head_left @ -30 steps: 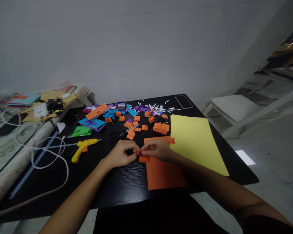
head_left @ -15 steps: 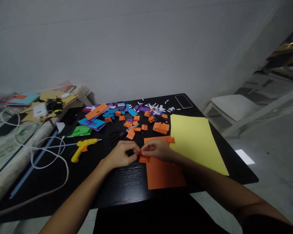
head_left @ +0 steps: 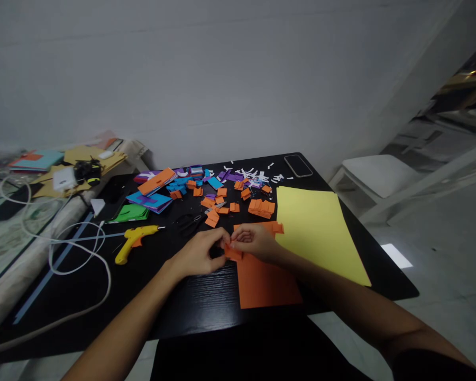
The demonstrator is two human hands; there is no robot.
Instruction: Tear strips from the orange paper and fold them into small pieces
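Between my two hands is a small folded piece of orange paper (head_left: 233,253). My left hand (head_left: 203,252) pinches its left side, thumb below and index finger above. The fingertips of my right hand (head_left: 255,242) close on its upper right part, with the other fingers curled. Under my right hand and forearm lies a larger orange sheet (head_left: 265,286). A small orange strip (head_left: 278,227) rests at that sheet's top right corner. Beyond my hands are scattered folded orange pieces (head_left: 212,217) and a stack of orange pieces (head_left: 261,208).
A yellow glue gun (head_left: 134,243) lies left of my hands, near black-handled scissors (head_left: 189,224). Yellow sheets (head_left: 317,233) cover the right side. Green paper (head_left: 131,213), white scraps (head_left: 254,175) and a phone (head_left: 298,165) sit farther back. A white cable (head_left: 109,286) loops at left.
My left hand has shifted slightly, its fingers now lower around the small orange piece. More of that piece's face shows, tilted between my fingertips. Other things stay in place.
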